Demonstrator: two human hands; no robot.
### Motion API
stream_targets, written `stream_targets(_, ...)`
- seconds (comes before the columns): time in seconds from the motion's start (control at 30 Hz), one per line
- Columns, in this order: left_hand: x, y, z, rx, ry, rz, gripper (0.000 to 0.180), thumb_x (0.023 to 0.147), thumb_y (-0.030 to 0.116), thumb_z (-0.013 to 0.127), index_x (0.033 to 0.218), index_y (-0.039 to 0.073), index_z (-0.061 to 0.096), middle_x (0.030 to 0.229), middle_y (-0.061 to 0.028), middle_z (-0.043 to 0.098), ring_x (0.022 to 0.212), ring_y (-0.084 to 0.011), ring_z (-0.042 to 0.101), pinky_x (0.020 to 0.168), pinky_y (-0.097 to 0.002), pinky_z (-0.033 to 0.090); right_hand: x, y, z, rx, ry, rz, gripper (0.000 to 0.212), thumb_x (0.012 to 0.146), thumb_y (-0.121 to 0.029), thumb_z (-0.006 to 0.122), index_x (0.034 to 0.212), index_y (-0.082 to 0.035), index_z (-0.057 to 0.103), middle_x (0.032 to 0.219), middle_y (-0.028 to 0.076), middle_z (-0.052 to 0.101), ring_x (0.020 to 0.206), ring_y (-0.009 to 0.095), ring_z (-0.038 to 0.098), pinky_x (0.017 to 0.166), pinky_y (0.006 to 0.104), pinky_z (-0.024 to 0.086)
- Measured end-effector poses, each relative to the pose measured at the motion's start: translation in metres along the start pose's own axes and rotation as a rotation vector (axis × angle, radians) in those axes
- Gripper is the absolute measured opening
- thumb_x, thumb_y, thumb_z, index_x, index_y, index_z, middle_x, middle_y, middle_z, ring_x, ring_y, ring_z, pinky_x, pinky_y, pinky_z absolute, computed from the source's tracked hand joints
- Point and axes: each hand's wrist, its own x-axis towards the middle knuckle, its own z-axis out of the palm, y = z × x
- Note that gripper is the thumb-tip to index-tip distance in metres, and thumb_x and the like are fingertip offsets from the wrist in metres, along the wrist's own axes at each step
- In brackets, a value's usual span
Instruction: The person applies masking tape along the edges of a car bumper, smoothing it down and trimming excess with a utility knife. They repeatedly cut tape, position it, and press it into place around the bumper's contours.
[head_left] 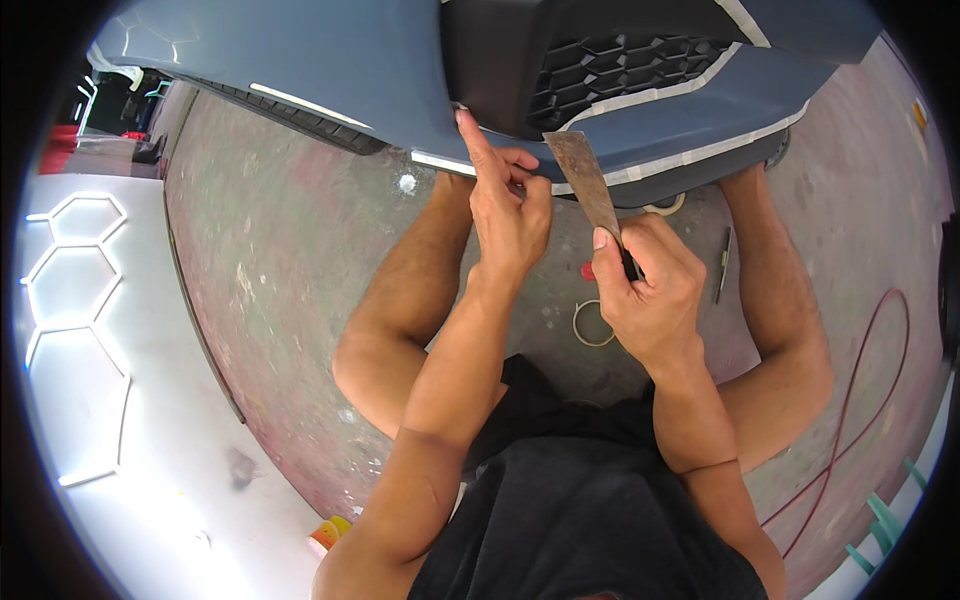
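Observation:
My right hand [655, 285] grips a putty knife [583, 180] with a flat, brown-stained blade and a dark handle. Its blade points up and left, its tip close to the lower edge of the blue-grey car bumper [350, 60]. My left hand [508, 205] has its index finger stretched out, the fingertip on the seam between the painted bumper and a black trim panel [495, 70]. The other fingers are loosely bent, and nothing shows in them. Pale masking tape [700, 155] runs along the bumper's lower edge and around the black honeycomb grille [625, 75].
Between my legs, a thin tape roll [593, 324] lies on the stained floor [270, 250]. A slim pen-like tool [723, 265] rests beside my right leg. A red hose [845, 430] curves at the right. A tire [300, 122] shows under the car at the left.

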Motion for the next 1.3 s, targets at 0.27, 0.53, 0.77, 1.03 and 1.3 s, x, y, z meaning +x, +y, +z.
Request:
stream_targets(0.27,0.004,-0.003,-0.003,0.119,-0.090,0.314,0.095,0.084,-0.015,0.057,0.167,0.006,0.018,0.096,-0.0097,0.067,0.071,-0.0109,0.060,0.064,-0.0239,0.049,0.001,0.007,0.001,0.029,0.010,-0.011,0.014,0.085,0.002,0.076,0.081,-0.001,0.063,0.073,0.011,0.059,0.057,0.029,0.056,0.051,0.0386,0.044)
stream_targets(0.53,-0.003,-0.001,0.001,0.050,0.076,0.108,0.100,0.084,-0.014,0.055,0.168,0.002,0.004,0.089,-0.0087,0.067,0.071,-0.0118,0.059,0.065,-0.0248,0.050,0.006,0.009,-0.006,0.084,0.094,-0.117,0.012,0.084,0.001,0.075,0.079,-0.001,0.065,0.076,0.007,0.065,0.059,0.021,0.062,0.050,0.0338,0.047)
stream_targets(0.77,0.001,-0.006,0.007,0.037,0.058,0.037,0.104,0.089,-0.010,0.052,0.168,0.008,-0.014,0.099,-0.0120,0.068,0.074,-0.0108,0.061,0.067,-0.0234,0.051,0.008,0.015,-0.003,0.116,0.163,-0.128,0.013,0.083,0.001,0.076,0.078,-0.002,0.064,0.077,0.007,0.066,0.057,0.020,0.061,0.048,0.0319,0.048)
stream_targets(1.03,0.004,-0.008,0.007,0.159,0.044,0.101,0.103,0.088,-0.007,0.054,0.168,0.004,-0.010,0.097,-0.0119,0.068,0.073,-0.0115,0.062,0.066,-0.0236,0.051,0.007,0.018,-0.007,0.147,0.118,-0.026,0.006,0.086,0.002,0.075,0.086,0.004,0.069,0.081,0.012,0.068,0.064,0.020,0.063,0.057,0.0312,0.049)
stream_targets(1.3,0.004,-0.017,-0.006,0.138,-0.065,0.302,0.090,0.081,-0.012,0.060,0.163,-0.003,0.026,0.095,-0.0106,0.072,0.072,-0.0133,0.063,0.066,-0.0260,0.052,0.007,0.025,-0.003,0.168,0.136,-0.025,0.006,0.087,0.003,0.074,0.085,0.004,0.069,0.081,0.012,0.069,0.064,0.021,0.064,0.057,0.0323,0.050)
